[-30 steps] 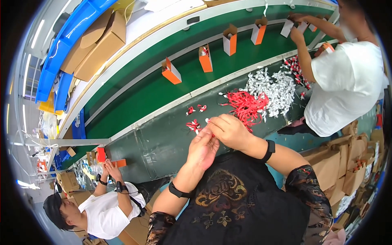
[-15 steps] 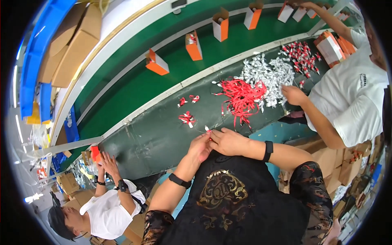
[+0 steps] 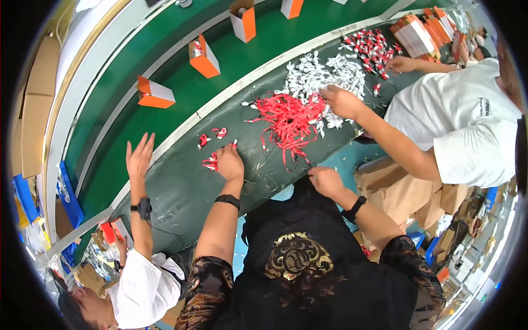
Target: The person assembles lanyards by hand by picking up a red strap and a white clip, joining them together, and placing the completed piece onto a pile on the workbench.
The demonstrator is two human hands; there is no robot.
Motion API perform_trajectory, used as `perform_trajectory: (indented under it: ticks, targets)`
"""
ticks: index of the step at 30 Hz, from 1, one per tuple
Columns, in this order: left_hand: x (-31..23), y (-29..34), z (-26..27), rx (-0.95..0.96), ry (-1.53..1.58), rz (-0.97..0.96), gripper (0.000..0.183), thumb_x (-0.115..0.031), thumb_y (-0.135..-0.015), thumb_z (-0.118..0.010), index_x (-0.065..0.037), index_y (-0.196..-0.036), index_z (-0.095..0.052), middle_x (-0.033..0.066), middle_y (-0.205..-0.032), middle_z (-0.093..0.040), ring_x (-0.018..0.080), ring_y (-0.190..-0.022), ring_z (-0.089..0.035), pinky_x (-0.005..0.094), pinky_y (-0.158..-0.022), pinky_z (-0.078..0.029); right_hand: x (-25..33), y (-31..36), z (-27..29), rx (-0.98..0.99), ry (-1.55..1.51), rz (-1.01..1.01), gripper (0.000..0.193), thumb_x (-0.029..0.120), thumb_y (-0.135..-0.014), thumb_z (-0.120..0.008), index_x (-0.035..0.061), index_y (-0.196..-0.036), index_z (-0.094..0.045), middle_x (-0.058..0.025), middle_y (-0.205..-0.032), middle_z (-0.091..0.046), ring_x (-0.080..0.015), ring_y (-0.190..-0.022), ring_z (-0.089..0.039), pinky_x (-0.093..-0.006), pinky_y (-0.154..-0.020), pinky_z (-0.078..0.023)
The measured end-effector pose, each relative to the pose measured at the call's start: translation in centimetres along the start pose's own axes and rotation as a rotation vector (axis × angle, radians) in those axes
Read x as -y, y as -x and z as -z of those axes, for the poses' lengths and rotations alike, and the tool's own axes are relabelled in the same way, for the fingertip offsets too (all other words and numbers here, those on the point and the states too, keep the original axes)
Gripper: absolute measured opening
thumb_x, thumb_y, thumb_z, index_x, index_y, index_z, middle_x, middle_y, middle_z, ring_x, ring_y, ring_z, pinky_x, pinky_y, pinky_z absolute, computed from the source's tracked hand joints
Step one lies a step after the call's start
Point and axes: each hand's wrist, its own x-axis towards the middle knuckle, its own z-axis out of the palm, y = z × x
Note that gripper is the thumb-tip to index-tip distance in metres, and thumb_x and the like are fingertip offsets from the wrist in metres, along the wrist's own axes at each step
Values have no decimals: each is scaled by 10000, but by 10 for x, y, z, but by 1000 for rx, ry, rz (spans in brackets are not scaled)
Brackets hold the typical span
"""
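My left hand (image 3: 230, 161) is closed, back up, over the dark bench top. A small red cord with a white end (image 3: 235, 144) pokes out at its fingertips. Beside its fingers lies a small cluster of red-and-white tied cords (image 3: 209, 162), partly covered by the hand. Two more small tied cords (image 3: 221, 133) rest just beyond. At the bench's near edge, by my shirt, my right hand (image 3: 326, 181) has its fingers curled together; what they hold, if anything, is hidden. To the right sit a tangle of red cords (image 3: 286, 118) and a heap of white cords (image 3: 300, 77).
Red-and-white bundles (image 3: 374, 49) lie farther right. A co-worker in white (image 3: 423, 110) reaches into the heaps; another co-worker's hand (image 3: 139, 159) is raised at left. Orange-and-white boxes (image 3: 204, 58) stand on the green conveyor (image 3: 176, 82).
My hands have come apart: the left has moved to the small cluster with the red cord, the right back to the bench edge. The left co-worker's hand has risen toward the conveyor.
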Motion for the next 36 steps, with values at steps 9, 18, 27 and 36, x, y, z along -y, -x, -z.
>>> perform_trajectory:
  ticks: [9, 18, 27, 36]
  targets:
    - [-20, 45, 58, -124, -56, -179, 431, -164, -792, -695, -48, -1183, -554, 170, -1260, -517, 361, -1198, -488, 430, -946, -440, -19, -74, 7, -322, -53, -221, 203, 139, -800, -679, 85, -995, -663, -162, -985, -602, -335, -904, -622, -440, -756, -518]
    - [-40, 78, 127, 99, 410, -297, 215, -110, -797, -685, -58, -1004, -660, 145, -1051, -630, 329, -1030, -601, 386, -917, -462, -14, -85, 40, -379, 40, 333, 115, 148, -788, -689, 65, -846, -632, -118, -866, -612, -324, -864, -608, -452, -774, -488]
    - [-146, 29, 201, 97, 537, -811, 358, -143, -827, -697, -49, -1166, -634, 143, -1179, -621, 320, -1103, -583, 392, -976, -438, 117, -63, 174, -66, -378, 371, 120, 179, -815, -685, 67, -849, -709, -107, -745, -675, -205, -673, -663, -340, -628, -502]
    - [-166, 13, 242, 575, 1054, -651, 201, -74, -915, -628, 7, -1099, -639, 39, -941, -678, 105, -867, -626, 268, -760, -526, 175, -49, 244, 36, -811, 454, 140, 136, -888, -609, -2, -915, -621, -38, -784, -651, -82, -697, -584, -249, -636, -473]
